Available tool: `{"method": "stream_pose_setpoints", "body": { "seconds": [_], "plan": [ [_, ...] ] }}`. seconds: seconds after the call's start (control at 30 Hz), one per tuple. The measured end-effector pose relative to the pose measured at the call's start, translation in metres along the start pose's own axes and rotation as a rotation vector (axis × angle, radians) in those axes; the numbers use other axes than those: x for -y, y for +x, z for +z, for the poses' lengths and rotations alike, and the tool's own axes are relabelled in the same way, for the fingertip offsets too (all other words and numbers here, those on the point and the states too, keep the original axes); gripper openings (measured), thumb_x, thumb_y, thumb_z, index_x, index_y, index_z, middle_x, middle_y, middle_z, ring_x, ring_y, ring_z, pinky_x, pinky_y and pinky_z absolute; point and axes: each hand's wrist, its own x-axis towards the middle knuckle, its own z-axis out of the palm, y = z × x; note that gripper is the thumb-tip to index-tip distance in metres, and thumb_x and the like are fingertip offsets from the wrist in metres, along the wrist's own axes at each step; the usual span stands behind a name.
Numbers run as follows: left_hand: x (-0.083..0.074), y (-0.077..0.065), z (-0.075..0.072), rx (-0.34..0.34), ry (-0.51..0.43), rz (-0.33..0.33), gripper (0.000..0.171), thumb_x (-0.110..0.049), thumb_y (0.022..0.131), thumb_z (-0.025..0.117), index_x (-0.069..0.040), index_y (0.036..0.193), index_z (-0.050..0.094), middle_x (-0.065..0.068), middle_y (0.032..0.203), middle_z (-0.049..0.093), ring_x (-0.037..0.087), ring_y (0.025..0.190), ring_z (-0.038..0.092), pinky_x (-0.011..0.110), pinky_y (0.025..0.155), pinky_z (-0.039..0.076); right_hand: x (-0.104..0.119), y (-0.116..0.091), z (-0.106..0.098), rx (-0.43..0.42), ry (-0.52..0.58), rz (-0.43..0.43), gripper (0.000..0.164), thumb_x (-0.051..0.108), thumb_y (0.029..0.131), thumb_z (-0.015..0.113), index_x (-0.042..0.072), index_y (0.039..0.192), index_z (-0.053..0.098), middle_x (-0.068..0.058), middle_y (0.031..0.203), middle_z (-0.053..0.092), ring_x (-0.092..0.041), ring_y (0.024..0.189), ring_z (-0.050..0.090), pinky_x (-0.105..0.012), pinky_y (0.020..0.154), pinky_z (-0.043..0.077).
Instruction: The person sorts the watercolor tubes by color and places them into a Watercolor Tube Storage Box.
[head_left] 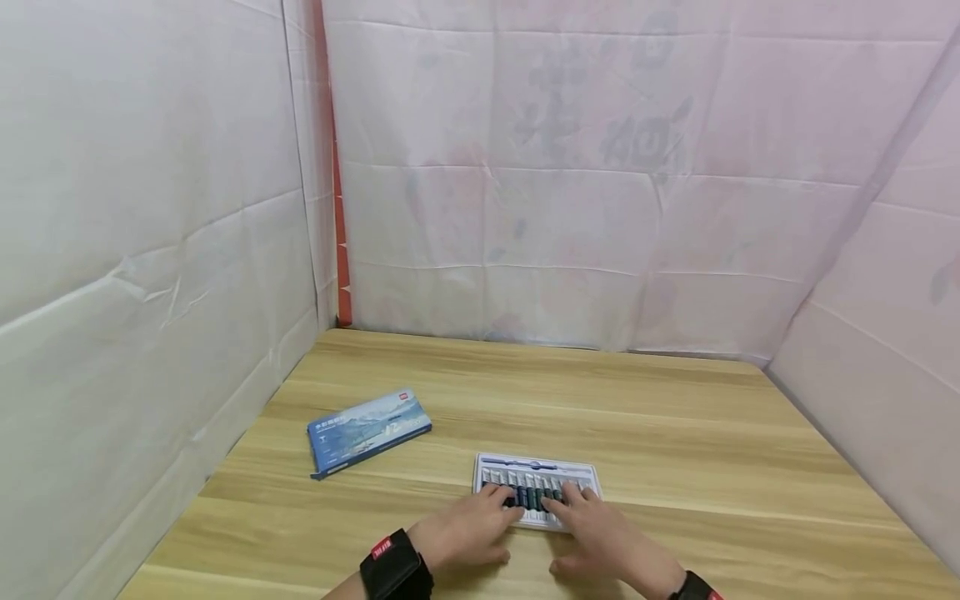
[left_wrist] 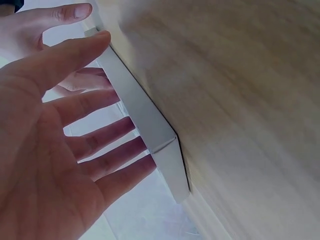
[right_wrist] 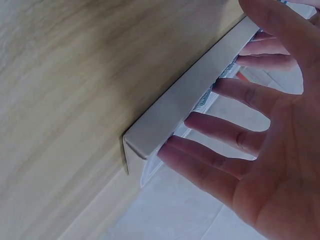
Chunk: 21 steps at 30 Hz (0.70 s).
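Observation:
A shallow white tray (head_left: 540,521) lies flat on the table near its front. It holds a row of small paint tubes (head_left: 532,497) with dark caps, and a slim blue brush-like tool (head_left: 517,463) lies along its far side. My left hand (head_left: 476,525) rests its fingertips on the tubes at the left part of the tray. On the right part, my right hand (head_left: 600,533) does likewise, fingers spread. Both wrist views show extended fingers at the top edge of the tray wall (left_wrist: 145,110), with the thumbs apart from it. The fingers hide the outer tubes.
A blue cardboard box (head_left: 367,432) with a landscape picture lies at an angle to the left, one end flap sticking out. Pale sheeting (head_left: 570,208) walls in the wooden table (head_left: 712,442) at the back and both sides. Black bands (head_left: 396,565) wrap the wrists.

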Motion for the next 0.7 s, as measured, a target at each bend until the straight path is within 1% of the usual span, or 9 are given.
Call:
{"method": "stream_pose_setpoints", "body": {
  "seconds": [0.2,0.3,0.4,0.47,0.5,0.53,0.57,0.63,0.7],
  "plan": [
    [0.005,0.0,0.0,-0.016,-0.022,0.031,0.049,-0.034,0.08,0.069,-0.015,0.124,0.058,0.005,0.124,0.05,0.017,0.114,0.046,0.026,0.092,0.042,0.002,0.0,0.001,-0.011,-0.012,0.005,0.07,0.045,0.067,0.076,0.001,0.119,0.058,-0.01,0.1,0.046,-0.029,0.086,0.05,-0.04,0.061,0.048],
    [0.014,-0.001,-0.001,-0.01,-0.094,0.063,0.047,-0.031,0.082,0.068,-0.013,0.124,0.058,0.003,0.123,0.05,0.014,0.112,0.047,0.023,0.091,0.041,0.001,-0.002,0.003,-0.041,-0.023,0.002,0.068,0.042,0.067,0.076,0.001,0.118,0.059,-0.011,0.099,0.047,-0.029,0.085,0.05,-0.04,0.059,0.048],
    [0.026,-0.004,-0.004,0.017,-0.174,0.06,0.045,-0.03,0.085,0.065,-0.011,0.125,0.057,0.003,0.126,0.049,0.013,0.114,0.047,0.022,0.092,0.041,0.0,-0.003,0.005,-0.079,-0.025,-0.006,0.063,0.04,0.069,0.075,0.002,0.117,0.06,-0.007,0.098,0.048,-0.027,0.083,0.051,-0.037,0.058,0.048],
    [0.038,-0.009,-0.007,0.029,-0.224,0.021,0.048,-0.03,0.085,0.064,-0.009,0.128,0.054,0.006,0.131,0.045,0.016,0.118,0.044,0.027,0.095,0.04,-0.003,-0.004,0.006,-0.106,-0.017,-0.016,0.058,0.038,0.071,0.075,0.004,0.116,0.061,-0.004,0.096,0.047,-0.024,0.082,0.05,-0.034,0.057,0.047],
    [0.045,-0.012,-0.009,0.026,-0.245,-0.011,0.05,-0.03,0.085,0.064,-0.008,0.129,0.052,0.009,0.134,0.043,0.019,0.121,0.042,0.03,0.097,0.039,-0.004,-0.004,0.007,-0.115,-0.014,-0.02,0.056,0.037,0.072,0.075,0.005,0.116,0.062,-0.003,0.096,0.047,-0.023,0.082,0.05,-0.033,0.057,0.047],
    [0.059,-0.014,-0.002,-0.012,-0.251,-0.02,0.054,-0.031,0.085,0.064,-0.008,0.132,0.049,0.01,0.137,0.039,0.021,0.124,0.038,0.032,0.1,0.035,-0.005,-0.004,0.007,-0.12,-0.013,-0.023,0.055,0.036,0.072,0.075,0.006,0.116,0.062,-0.001,0.095,0.046,-0.022,0.081,0.05,-0.031,0.056,0.046],
    [0.07,-0.019,-0.004,-0.036,-0.256,-0.042,0.056,-0.03,0.085,0.065,-0.005,0.132,0.047,0.014,0.138,0.037,0.025,0.125,0.036,0.037,0.101,0.033,-0.006,-0.004,0.007,-0.126,-0.017,-0.028,0.054,0.036,0.073,0.074,0.006,0.117,0.062,0.0,0.095,0.046,-0.021,0.082,0.05,-0.03,0.055,0.045],
    [0.095,-0.03,-0.011,-0.078,-0.272,-0.121,0.061,-0.027,0.082,0.068,0.0,0.131,0.046,0.021,0.138,0.035,0.033,0.126,0.033,0.047,0.102,0.029,-0.007,-0.004,0.008,-0.137,-0.016,-0.037,0.054,0.034,0.073,0.075,0.007,0.117,0.061,0.0,0.096,0.046,-0.019,0.081,0.049,-0.029,0.054,0.044],
    [0.123,-0.044,-0.016,-0.098,-0.295,-0.228,0.068,-0.025,0.08,0.071,0.005,0.133,0.041,0.026,0.139,0.03,0.04,0.128,0.026,0.055,0.103,0.022,-0.007,-0.004,0.008,-0.143,-0.016,-0.04,0.053,0.033,0.073,0.075,0.007,0.117,0.061,0.0,0.097,0.046,-0.019,0.081,0.049,-0.029,0.053,0.044]
  ]
}}
